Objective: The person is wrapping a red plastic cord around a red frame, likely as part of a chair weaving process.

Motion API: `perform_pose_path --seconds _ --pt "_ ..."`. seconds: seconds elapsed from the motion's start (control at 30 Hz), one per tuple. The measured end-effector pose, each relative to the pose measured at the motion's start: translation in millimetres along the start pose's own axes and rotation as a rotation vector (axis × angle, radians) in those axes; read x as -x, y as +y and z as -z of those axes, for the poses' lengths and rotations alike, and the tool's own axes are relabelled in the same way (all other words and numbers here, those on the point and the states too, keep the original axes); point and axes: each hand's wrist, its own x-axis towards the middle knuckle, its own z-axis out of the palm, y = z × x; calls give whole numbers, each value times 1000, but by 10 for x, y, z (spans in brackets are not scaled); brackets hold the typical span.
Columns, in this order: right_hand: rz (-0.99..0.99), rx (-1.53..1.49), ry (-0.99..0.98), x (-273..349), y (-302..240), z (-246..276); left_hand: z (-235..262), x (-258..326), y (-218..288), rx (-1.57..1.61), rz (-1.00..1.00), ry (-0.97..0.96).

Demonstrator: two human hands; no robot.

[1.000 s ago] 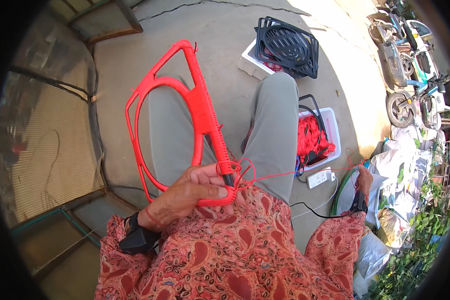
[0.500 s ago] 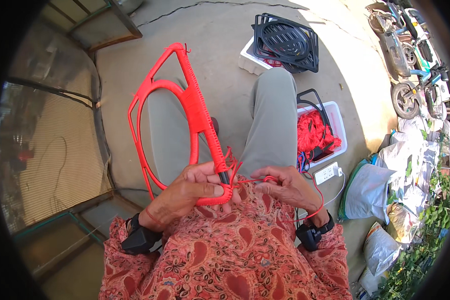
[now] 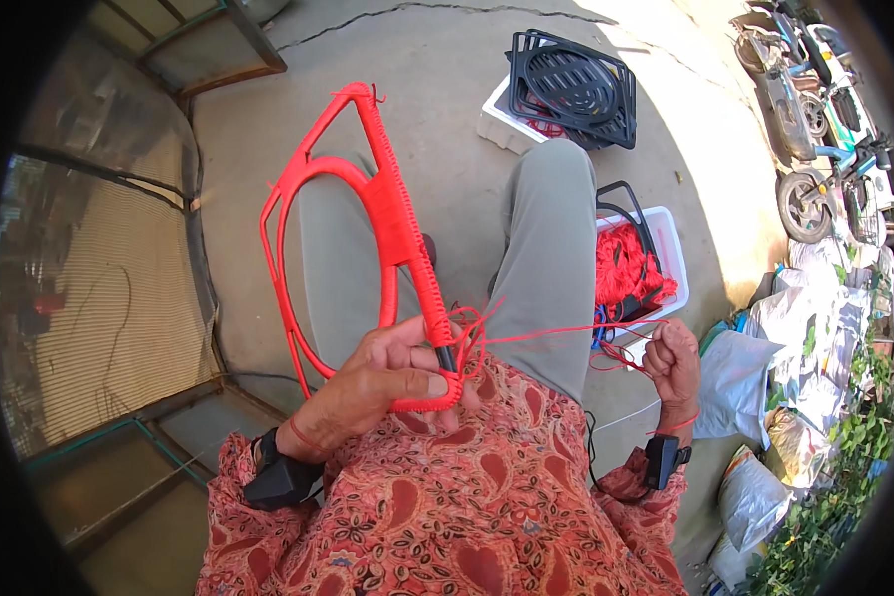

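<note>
From the head camera: the left hand grips the lower corner of a red cord-wrapped wire frame with an oval ring inside, held upright over the lap. The right hand, half a second ago beside the left at the frame, has swung out to the right and closes on a thin red cord, now drawn taut from the wrapped corner. Judging by that, one more turn of wrapping is being pulled tight. Beyond the right hand sits a white plastic crate of red cord.
</note>
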Motion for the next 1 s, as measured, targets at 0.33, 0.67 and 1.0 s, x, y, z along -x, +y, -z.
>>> perform_pose_path --seconds 0.33,0.67,1.0 --pt "-70 74 242 -92 102 225 18 33 -17 18 -3 13" --pt "-61 522 -53 -260 -106 -1111 -14 -1 -25 -42 17 12" --pt "-226 529 -586 -265 266 -1596 23 -48 -181 179 -48 117"
